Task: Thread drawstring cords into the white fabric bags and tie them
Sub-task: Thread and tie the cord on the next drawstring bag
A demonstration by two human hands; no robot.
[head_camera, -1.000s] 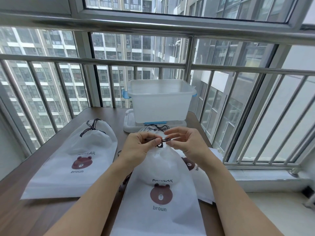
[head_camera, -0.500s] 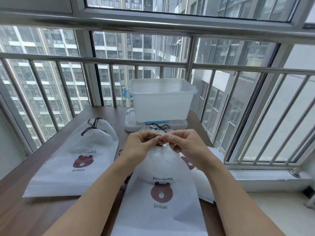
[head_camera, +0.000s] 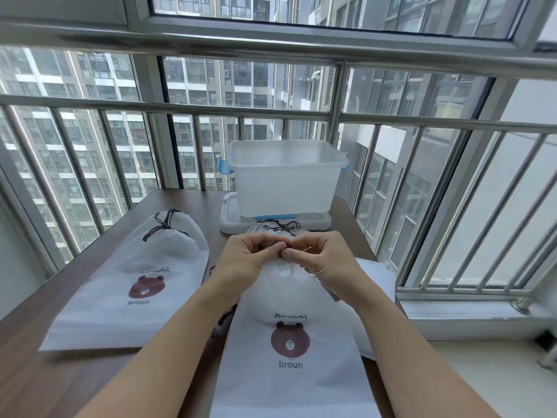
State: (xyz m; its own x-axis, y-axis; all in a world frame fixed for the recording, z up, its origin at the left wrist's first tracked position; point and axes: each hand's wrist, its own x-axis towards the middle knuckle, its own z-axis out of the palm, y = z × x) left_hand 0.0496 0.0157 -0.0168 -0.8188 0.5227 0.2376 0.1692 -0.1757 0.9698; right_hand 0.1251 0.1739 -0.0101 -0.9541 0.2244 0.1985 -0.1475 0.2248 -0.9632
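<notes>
A white fabric bag (head_camera: pixel 289 384) with a brown bear print lies in front of me, its top gathered. My left hand (head_camera: pixel 245 259) and my right hand (head_camera: pixel 324 257) meet over the gathered mouth, and each pinches the dark drawstring cord (head_camera: pixel 283 245) between thumb and fingertips. A second white bear bag (head_camera: pixel 132 282) lies to the left with its dark cord (head_camera: pixel 164 226) tied at the top. More dark cord (head_camera: pixel 280 226) lies beyond my hands near the lid.
A translucent plastic bin (head_camera: pixel 286 176) stands on its white lid (head_camera: pixel 229 218) at the table's far side. More white bags (head_camera: pixel 376 285) lie under the front one at the right. The brown table (head_camera: pixel 27 384) ends against metal railings (head_camera: pixel 422 206) on the left, far and right sides.
My two hands have drawn together, closing the gap between them, and the cord loop that showed between the fingertips has shrunk to a small knot. The view has shifted slightly.
</notes>
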